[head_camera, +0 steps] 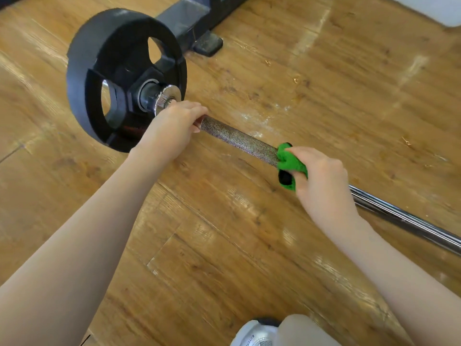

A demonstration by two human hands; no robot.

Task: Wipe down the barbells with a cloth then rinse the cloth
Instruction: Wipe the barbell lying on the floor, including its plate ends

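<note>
A barbell lies on the wooden floor, its knurled steel bar (pixel 238 139) running from upper left to lower right. A black weight plate (pixel 99 71) sits on its left end behind a chrome collar (pixel 166 97). My left hand (pixel 172 131) grips the bar right beside the collar. My right hand (pixel 321 178) holds a green cloth (pixel 290 162) wrapped around the bar, where the knurled part ends. The smooth chrome length of the bar (pixel 404 218) continues past my right hand to the frame's right edge.
A dark metal machine base with a rubber foot (pixel 208 44) stands on the floor behind the plate. A white object (pixel 439 8) shows at the top right corner. My white shoe and knee (pixel 274 333) are at the bottom edge.
</note>
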